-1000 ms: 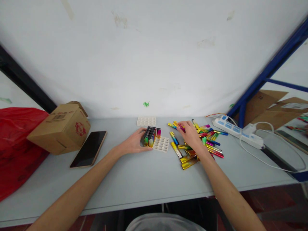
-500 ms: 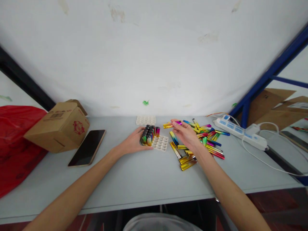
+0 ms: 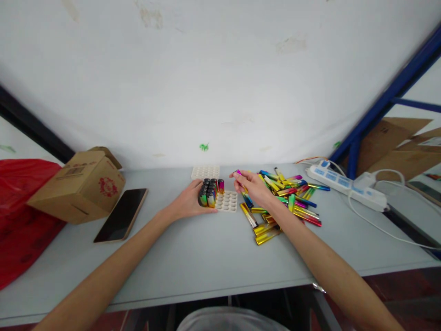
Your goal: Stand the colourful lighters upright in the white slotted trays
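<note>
In the head view my left hand [image 3: 188,201] curves around the left side of a group of upright shiny tubes [image 3: 208,194] with dark ends. They stand close together in the left part of a white tray [image 3: 228,201] with round hollows. To the right of the tray, my right hand [image 3: 253,186] pinches one purple-and-gold tube [image 3: 237,173], held upright and partly hidden by the fingers. Beneath and beyond my right forearm lies a loose pile of shiny multicoloured tubes [image 3: 267,237]. Their exact kind I cannot make out.
A second white tray [image 3: 205,172] lies by the wall. On the left are a phone [image 3: 121,215], a cardboard box [image 3: 77,188] and a red plastic bag [image 3: 27,220]. A power strip [image 3: 346,185] with cables lies on the right, beside a blue metal frame [image 3: 386,101].
My right hand has moved left toward the tray and turned its tube from lying flat to upright. My left hand stays around the standing tubes. The camera view has shifted slightly.
</note>
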`<state>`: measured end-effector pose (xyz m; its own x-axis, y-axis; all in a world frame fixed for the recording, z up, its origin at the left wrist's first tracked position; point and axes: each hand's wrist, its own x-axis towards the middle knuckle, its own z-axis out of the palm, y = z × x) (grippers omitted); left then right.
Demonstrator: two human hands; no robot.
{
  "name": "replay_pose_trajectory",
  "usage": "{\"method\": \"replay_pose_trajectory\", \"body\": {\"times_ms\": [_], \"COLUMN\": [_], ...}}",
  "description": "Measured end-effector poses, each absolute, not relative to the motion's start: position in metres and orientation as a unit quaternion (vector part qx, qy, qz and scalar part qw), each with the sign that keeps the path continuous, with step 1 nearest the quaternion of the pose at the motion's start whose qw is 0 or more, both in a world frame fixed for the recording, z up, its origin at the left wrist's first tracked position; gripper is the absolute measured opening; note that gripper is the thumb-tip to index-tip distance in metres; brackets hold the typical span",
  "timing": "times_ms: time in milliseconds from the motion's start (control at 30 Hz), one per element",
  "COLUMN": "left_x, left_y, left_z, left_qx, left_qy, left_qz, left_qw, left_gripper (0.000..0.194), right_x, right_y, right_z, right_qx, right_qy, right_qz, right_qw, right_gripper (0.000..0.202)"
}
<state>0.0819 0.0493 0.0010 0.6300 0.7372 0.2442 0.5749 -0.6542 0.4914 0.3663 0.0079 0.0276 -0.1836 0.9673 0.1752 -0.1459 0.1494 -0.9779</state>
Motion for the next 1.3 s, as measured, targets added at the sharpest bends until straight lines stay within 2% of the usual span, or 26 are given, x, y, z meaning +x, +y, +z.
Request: {"method": "replay_pose_trajectory", "body": {"times_ms": [267, 433, 567, 833, 1300], "left_x": [0.082, 0.082, 0.081, 0.079, 0.078], "left_y": [0.054, 0.051, 0.049, 0.048, 0.038], "left_z": [-0.004, -0.006, -0.006, -0.009, -0.006], "left_qx": [0.880, 0.875, 0.874, 0.873, 0.876], "left_qy": [0.366, 0.360, 0.361, 0.355, 0.367], "left_qz": [0.238, 0.256, 0.259, 0.267, 0.248], "left_qw": [0.187, 0.196, 0.197, 0.203, 0.192], "left_gripper": [0.095, 0.094, 0.091, 0.090, 0.092], "right_x": [0.355, 0.349, 0.349, 0.352, 0.355], "right_y": [0.002, -0.006, -0.013, -0.019, -0.025], "right_z": [0.021, 0.020, 0.024, 0.029, 0.032], "right_qx": [-0.458, -0.526, -0.573, -0.602, -0.602], "right_qy": [-0.565, -0.650, -0.673, -0.672, -0.683], "right_qz": [0.485, 0.282, 0.198, 0.155, 0.115], "right_qw": [0.485, 0.471, 0.423, 0.401, 0.397], "right_gripper": [0.063, 0.068, 0.062, 0.042, 0.054]}}
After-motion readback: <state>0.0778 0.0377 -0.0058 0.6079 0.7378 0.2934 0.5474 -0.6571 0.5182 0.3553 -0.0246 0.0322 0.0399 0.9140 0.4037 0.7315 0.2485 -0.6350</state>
